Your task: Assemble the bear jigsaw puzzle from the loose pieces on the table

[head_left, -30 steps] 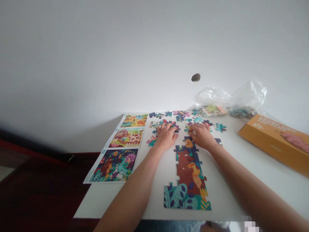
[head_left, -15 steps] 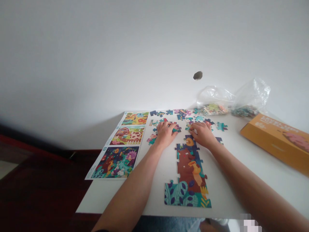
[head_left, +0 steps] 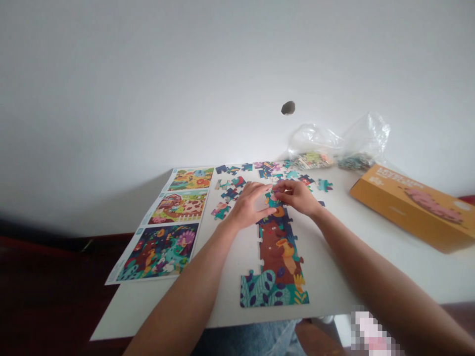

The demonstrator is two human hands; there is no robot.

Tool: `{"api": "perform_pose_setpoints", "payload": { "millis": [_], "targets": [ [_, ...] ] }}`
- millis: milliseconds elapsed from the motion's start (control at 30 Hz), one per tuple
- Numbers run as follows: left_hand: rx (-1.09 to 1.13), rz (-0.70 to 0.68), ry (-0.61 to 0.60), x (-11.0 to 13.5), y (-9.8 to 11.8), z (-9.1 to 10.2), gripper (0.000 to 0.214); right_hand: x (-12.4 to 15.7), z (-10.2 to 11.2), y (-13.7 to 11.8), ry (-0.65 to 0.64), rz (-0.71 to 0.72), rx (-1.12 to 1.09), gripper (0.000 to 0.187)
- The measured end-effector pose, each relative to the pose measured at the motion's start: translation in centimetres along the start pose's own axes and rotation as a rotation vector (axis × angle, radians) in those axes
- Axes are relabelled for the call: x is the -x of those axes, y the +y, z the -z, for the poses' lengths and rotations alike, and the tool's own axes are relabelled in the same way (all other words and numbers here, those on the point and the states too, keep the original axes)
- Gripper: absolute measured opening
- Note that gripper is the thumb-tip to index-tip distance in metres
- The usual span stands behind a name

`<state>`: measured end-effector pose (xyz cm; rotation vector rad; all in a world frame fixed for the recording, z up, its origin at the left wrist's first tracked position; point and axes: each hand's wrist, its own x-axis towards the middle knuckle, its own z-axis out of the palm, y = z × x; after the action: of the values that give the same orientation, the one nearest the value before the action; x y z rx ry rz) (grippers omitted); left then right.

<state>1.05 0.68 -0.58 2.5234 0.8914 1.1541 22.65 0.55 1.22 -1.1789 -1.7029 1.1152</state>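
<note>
My two hands meet over the top end of a partly joined jigsaw section [head_left: 276, 262], a long strip showing a brown animal and teal leaves. My right hand [head_left: 296, 197] pinches a multicoloured jigsaw piece [head_left: 272, 199] with its fingertips, just above the strip. The piece is partly hidden by my fingers. My left hand [head_left: 250, 206] lies spread and open beside it, its fingers reaching towards that piece. Several loose pieces [head_left: 228, 194] lie just beyond and to the left of my left hand.
A printed sheet of picture panels [head_left: 174, 222] lies on the white table [head_left: 334, 277] to the left. Two clear plastic bags holding pieces [head_left: 315, 141] sit at the back. An orange box [head_left: 411, 207] lies at the right. The table's near and left edges show.
My hands have moved closer together, and my right hand has shifted left to the top of the strip. The whole scene sits further left and lower, since the camera has turned.
</note>
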Motion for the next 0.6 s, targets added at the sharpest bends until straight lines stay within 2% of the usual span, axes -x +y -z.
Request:
{"api": "perform_pose_setpoints", "payload": {
  "millis": [100,167,233,300,367,500,600],
  "targets": [
    [0.063,0.019,-0.176,0.1,0.6,0.5,0.085,0.9,2.1,-1.2,-0.214,-0.121,-0.051,0.042],
    [0.052,0.025,-0.33,0.2,0.9,0.7,0.094,1.4,3.5,-1.9,-0.362,-0.173,-0.05,0.049],
    [0.001,0.048,-0.47,0.2,1.2,0.8,0.095,1.8,4.4,-2.2,-0.486,-0.225,-0.018,0.051],
    [-0.054,0.076,-0.56,0.2,1.3,0.8,0.089,2.0,4.9,-2.3,-0.589,-0.283,0.021,0.051],
    [-0.087,0.096,-0.581,0.2,1.4,0.8,0.084,2.2,4.9,-2.3,-0.694,-0.357,0.058,0.05],
    [-0.112,0.116,-0.535,0.4,1.0,0.9,0.078,2.7,4.4,-2.3,-0.941,-0.549,0.106,0.052],
    [-0.133,0.124,-0.527,0.6,0.7,1.0,0.076,3.3,3.6,-2.7,-1.058,-0.655,0.139,0.052]
  ]
}}
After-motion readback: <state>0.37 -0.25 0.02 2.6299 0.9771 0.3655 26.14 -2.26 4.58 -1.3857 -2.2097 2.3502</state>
